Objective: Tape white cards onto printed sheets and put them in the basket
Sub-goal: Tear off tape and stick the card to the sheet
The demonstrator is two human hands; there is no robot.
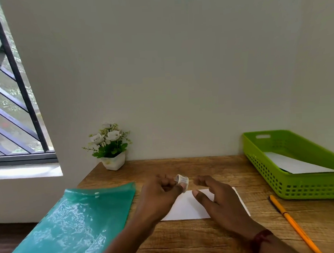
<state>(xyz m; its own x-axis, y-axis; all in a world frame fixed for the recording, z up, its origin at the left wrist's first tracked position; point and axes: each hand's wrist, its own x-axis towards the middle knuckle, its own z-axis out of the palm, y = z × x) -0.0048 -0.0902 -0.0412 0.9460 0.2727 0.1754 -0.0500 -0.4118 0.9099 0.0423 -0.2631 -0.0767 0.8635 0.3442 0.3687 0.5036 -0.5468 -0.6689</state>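
Looking down from the head view, the left hand (pixel 160 195) pinches a small tape roll (pixel 182 181) above the white sheet (pixel 186 207) on the table (pixel 218 238). The right hand (pixel 219 201) hovers just beside the roll with curved fingers; I cannot tell if it grips a clear tape end. The tape is probably thin and sticky, so take only its free end. The sheet looks light and floppy, best lifted by an edge. The green basket (pixel 267 179) stands to the right.
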